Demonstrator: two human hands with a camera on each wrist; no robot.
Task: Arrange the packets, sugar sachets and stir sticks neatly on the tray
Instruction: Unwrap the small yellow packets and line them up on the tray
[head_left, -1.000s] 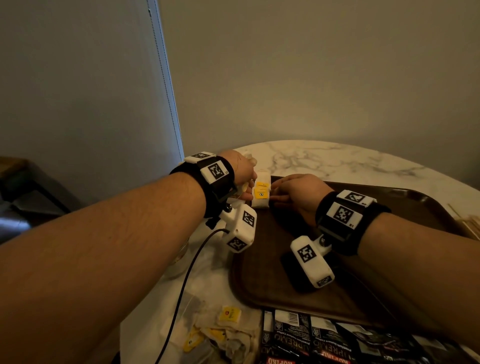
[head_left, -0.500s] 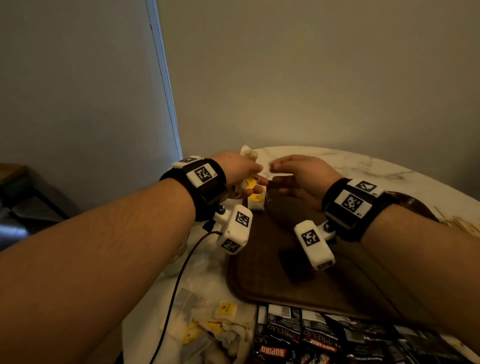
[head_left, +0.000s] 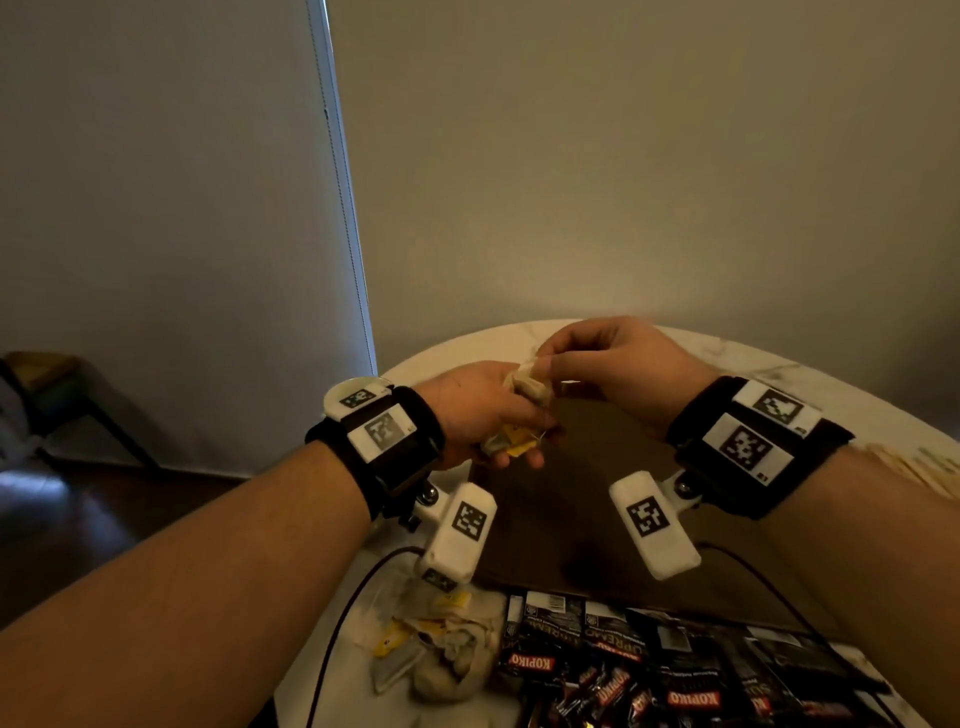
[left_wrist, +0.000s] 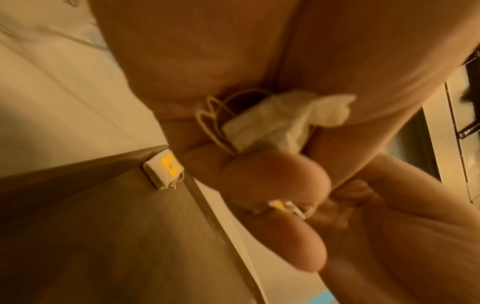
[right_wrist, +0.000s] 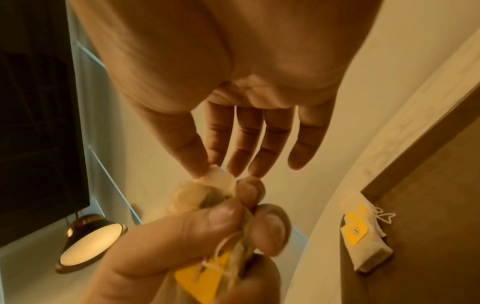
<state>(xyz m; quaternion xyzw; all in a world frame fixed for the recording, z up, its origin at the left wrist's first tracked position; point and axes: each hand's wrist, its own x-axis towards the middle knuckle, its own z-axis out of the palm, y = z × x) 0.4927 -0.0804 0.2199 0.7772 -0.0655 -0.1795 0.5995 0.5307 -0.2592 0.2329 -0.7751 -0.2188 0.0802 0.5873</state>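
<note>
My left hand (head_left: 519, 436) grips a bunch of white tea bags (head_left: 527, 387) with strings and yellow tags (right_wrist: 205, 277), held above the far left corner of the brown tray (head_left: 571, 509). With thumb and forefinger, my right hand (head_left: 540, 364) pinches the top of one bag (right_wrist: 217, 179) in that bunch, the other fingers straight. The left wrist view shows the crumpled bag (left_wrist: 280, 123) and string loops between my fingers. A small stack of tea bags (right_wrist: 363, 242) lies on the tray's corner (left_wrist: 163, 171), hidden behind my hands in the head view.
A loose pile of tea bags (head_left: 431, 649) and several black Kopiko packets (head_left: 649, 654) lie on the marble table (head_left: 779, 364) by the tray's near edge. Stir sticks (head_left: 914, 467) lie at the right. A black cable (head_left: 337, 623) crosses the table's left edge. A lamp (right_wrist: 88, 240) glows below.
Both hands have risen from the tray's far left corner, leaving the stack there. My right hand has moved over to the left hand's bunch and now pinches one bag.
</note>
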